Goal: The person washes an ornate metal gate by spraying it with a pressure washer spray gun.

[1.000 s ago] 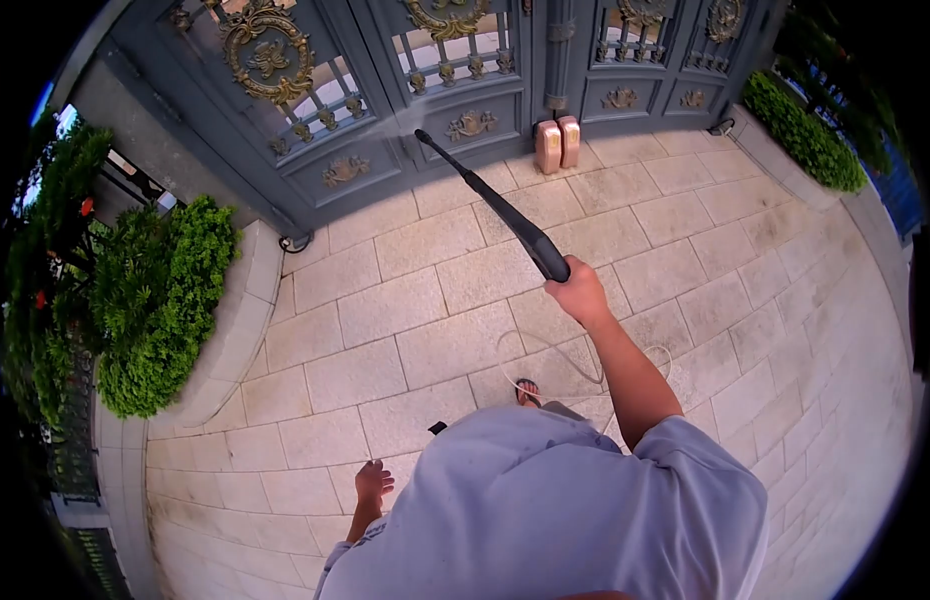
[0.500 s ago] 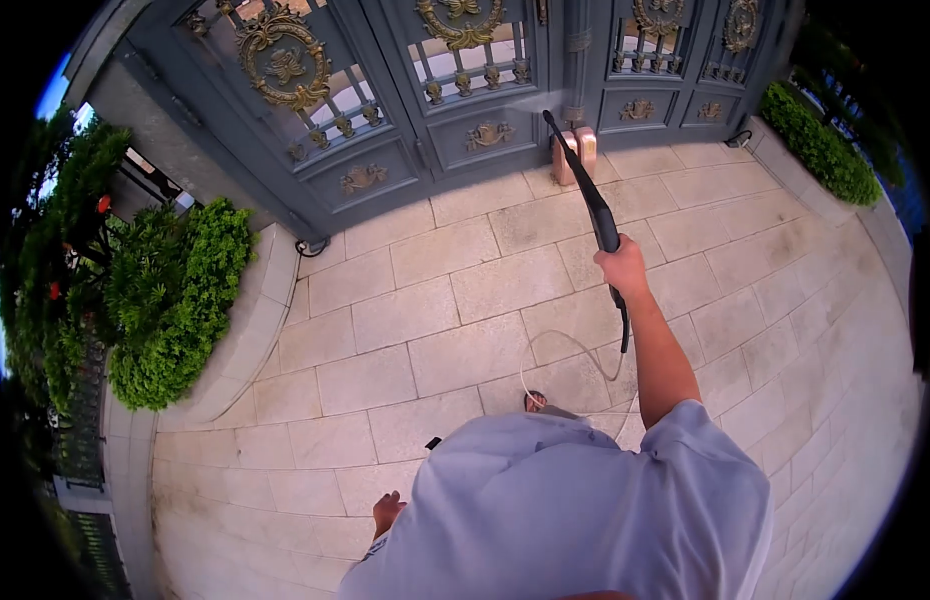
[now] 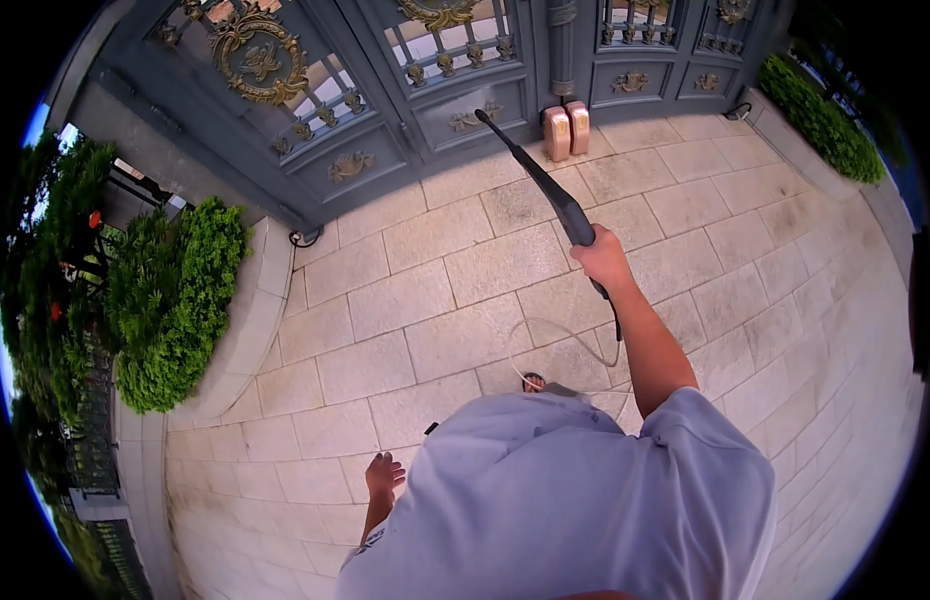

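Pale paving (image 3: 485, 330) is being bounded ahead by a grey gate (image 3: 425, 120). A black spray wand (image 3: 552, 190) is being grasped at its rear by the right hand (image 3: 603, 260), its long axis being slanted forward and leftward, its tip being pointed at a lower panel. Two pink blocks (image 3: 557, 135) are being passed on their left by that line, nothing being blocked. By the left hand (image 3: 383, 476), farther off and loosely spread, nothing is being held.
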Available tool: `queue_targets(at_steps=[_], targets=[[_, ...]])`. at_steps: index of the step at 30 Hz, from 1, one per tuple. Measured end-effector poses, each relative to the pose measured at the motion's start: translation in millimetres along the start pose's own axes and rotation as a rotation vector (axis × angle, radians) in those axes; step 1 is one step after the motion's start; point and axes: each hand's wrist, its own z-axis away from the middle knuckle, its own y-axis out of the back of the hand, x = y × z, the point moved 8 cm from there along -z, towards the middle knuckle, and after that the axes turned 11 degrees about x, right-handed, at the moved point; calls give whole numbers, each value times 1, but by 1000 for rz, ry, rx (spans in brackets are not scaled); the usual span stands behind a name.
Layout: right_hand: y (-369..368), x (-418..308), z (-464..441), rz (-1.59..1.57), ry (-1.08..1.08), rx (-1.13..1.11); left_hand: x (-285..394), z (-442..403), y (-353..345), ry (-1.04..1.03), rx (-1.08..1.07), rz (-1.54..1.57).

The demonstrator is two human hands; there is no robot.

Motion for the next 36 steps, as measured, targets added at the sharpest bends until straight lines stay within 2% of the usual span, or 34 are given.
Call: queue_targets(at_steps=[1, 4, 7, 8, 11, 15, 16, 19, 20, 21, 23, 24, 25, 27, 28, 30, 33, 34, 36], targets=[[1, 12, -10, -20, 27, 25, 1, -3, -6, -1, -5, 2], [9, 31, -24, -44, -128, -37, -1, 5, -18, 96, -24, 18], [12, 55, -33, -66, -206, -19, 0, 26, -26, 218, 13, -130], [12, 60, -36, -72, -234, -12, -30, 11, -28, -44, 149, -323], [18, 70, -39, -57, -226, 21, -32, 26, -27, -4, -17, -502], [34, 63, -42, -54, -118, 103, -12, 61, -13, 157, 11, -350], [34, 65, -41, -43, -110, 96, 12, 85, -4, 154, 22, -232], [39, 51, -40, -119, -80, 155, 37, 68, -7, 256, 17, -129], [46, 36, -32, -214, -255, 103, 39, 63, -10, 294, 7, -108], [55, 19, -34, -217, -237, 115, 38, 59, -11, 313, -2, -92], [64, 0, -33, -222, -218, 134, 30, 35, -18, 266, -41, -40], [71, -16, -38, -151, -68, 202, 33, 23, -21, 274, -63, 16], [77, -23, -40, -156, -51, 212, 34, 11, -23, 282, -78, 65], [93, -66, -29, -232, -197, 160, 55, -8, -23, 300, -79, 91], [96, -69, -30, -180, -135, 192, 80, -12, -21, 312, -72, 93], [92, -70, -38, -70, -12, 252, 77, -41, -25, 297, -77, 161], [81, -74, -24, -56, -12, 241, 70, -62, -25, 365, -49, 286], [78, -74, -16, -139, -75, 213, 67, -66, -25, 375, -78, 272], [71, -68, -2, -260, -172, 158, 49, -73, -24, 149, -103, 136]])
